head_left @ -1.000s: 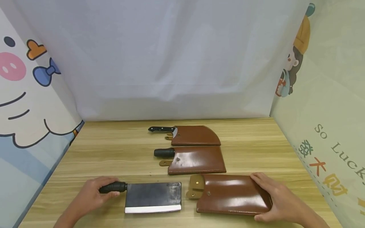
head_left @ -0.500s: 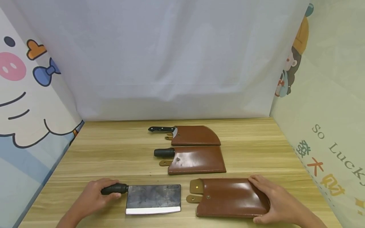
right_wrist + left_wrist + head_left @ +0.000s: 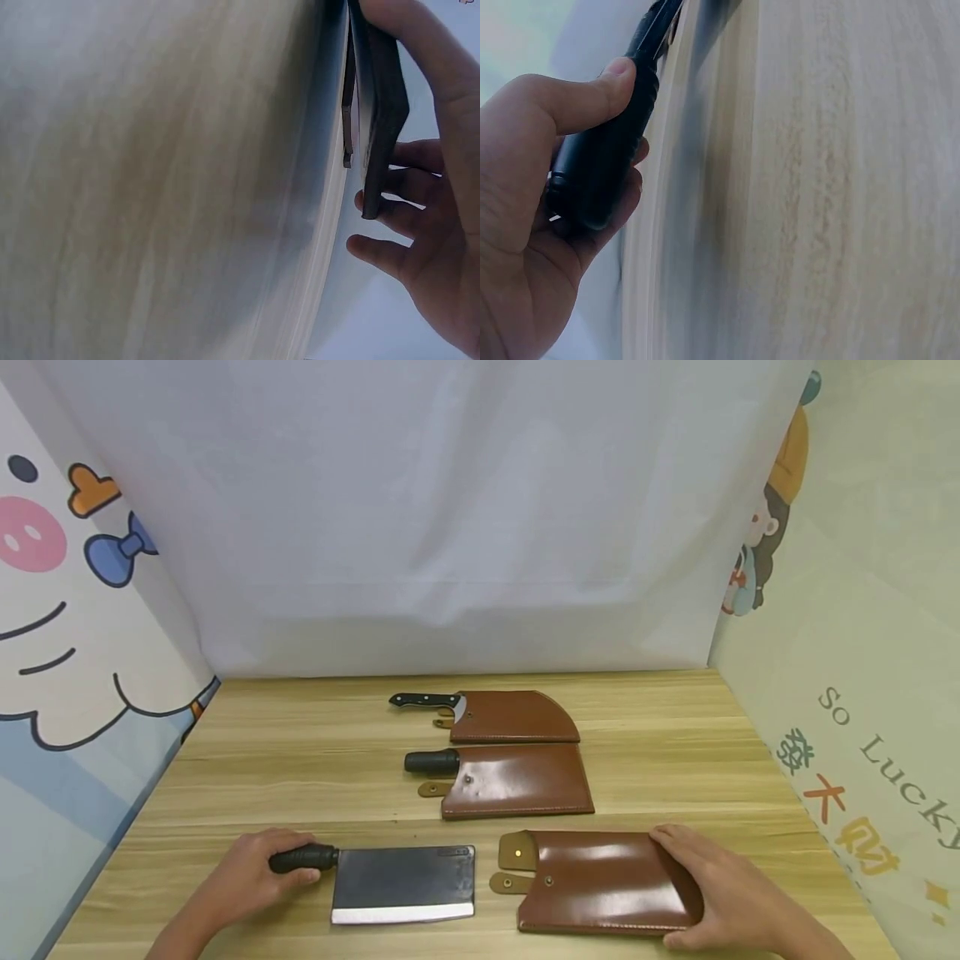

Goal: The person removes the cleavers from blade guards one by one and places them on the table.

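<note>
My left hand (image 3: 251, 878) grips the black handle (image 3: 303, 857) of a cleaver in the head view. Its wide dark blade (image 3: 405, 877) points right, with the bright cutting edge towards me. In the left wrist view the thumb lies along the handle (image 3: 600, 165) and the fingers curl beneath. My right hand (image 3: 727, 893) holds the right end of a brown leather sheath (image 3: 600, 881), thumb on the near side and fingers on the far side. The sheath's mouth and two tan snap straps (image 3: 517, 852) face the blade tip, a small gap apart. In the right wrist view the sheath (image 3: 386, 105) appears edge-on.
Farther back on the wooden table (image 3: 300, 752) lie two sheathed knives: a black-handled cleaver in a rectangular brown sheath (image 3: 525, 781), and behind it a knife in a round-ended sheath (image 3: 517, 717). A white cloth (image 3: 450, 527) hangs at the back, with printed panels on both sides.
The large sheath and my right hand have come slightly towards me, and its two straps show farther apart. My left hand and the cleaver have shifted slightly right and nearer.
</note>
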Tool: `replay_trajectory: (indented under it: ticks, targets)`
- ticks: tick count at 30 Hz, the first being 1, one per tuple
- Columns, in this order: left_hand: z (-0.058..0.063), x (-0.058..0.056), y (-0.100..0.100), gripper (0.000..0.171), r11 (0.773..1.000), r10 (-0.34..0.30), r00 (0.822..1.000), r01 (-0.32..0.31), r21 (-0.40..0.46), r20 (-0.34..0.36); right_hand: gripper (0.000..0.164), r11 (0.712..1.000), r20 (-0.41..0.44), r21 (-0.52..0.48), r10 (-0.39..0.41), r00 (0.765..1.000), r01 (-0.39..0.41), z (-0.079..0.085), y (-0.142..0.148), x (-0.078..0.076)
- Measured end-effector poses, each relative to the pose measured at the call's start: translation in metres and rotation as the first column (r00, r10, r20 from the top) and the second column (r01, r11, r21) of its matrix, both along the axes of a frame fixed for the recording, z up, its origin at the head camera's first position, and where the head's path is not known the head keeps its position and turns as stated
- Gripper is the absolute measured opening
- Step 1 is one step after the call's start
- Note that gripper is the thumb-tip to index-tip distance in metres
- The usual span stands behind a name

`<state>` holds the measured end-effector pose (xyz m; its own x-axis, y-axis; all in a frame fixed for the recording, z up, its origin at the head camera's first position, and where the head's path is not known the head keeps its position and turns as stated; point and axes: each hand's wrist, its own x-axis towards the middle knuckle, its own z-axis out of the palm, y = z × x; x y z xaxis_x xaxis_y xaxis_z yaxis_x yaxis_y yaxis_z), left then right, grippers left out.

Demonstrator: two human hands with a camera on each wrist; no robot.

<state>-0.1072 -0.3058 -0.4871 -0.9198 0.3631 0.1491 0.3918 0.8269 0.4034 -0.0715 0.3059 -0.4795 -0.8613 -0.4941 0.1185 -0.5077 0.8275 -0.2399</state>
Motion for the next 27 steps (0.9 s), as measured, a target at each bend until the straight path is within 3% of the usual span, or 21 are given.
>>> replay_trajectory:
  ticks: [6,15,21,27]
  targets:
    - [-0.005,-0.003,-0.002,0.041,1.000,-0.004,0.998,0.005,-0.009,0.061,0.119,1.000,0.022,0.024,-0.009,1.000,0.009,-0.004,0.000,0.001]
    - [-0.015,-0.003,-0.006,0.038,1.000,0.019,0.995,-0.017,-0.023,0.095,0.123,0.999,0.103,0.041,-0.030,0.994,0.026,-0.009,0.001,0.004]
    - [-0.004,-0.008,-0.002,0.050,0.999,0.021,0.989,-0.017,-0.030,0.149,0.116,0.999,0.202,-0.023,0.027,0.979,-0.022,0.005,0.006,-0.009]
    - [0.016,-0.027,0.016,0.045,0.998,0.006,1.000,-0.004,-0.056,0.022,0.099,0.997,0.095,-0.050,0.057,0.994,-0.053,0.026,0.005,-0.030]
